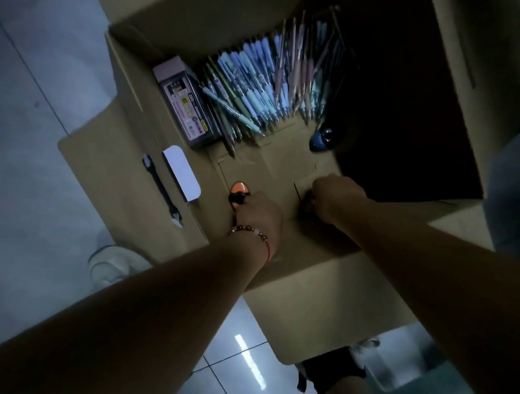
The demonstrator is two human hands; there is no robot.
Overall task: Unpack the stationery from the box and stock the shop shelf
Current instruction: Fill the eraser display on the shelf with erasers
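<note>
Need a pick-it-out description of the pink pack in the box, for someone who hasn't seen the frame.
Start at the open cardboard box on the tiled floor and look inside at the heap of loose blue and pastel pens along its far wall. Lying flat against the left edge of that heap is a pink rectangular retail pack. It is the only boxed, printed item there, with a dark label panel, unlike the slim single pens.

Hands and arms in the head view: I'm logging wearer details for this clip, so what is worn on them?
Both forearms are bare, with no sleeves or gloves in view. The left hand has a bracelet of reddish-brown beads with one pale bead at the wrist, plus a thin red string. The right hand and its wrist show nothing worn.
</note>
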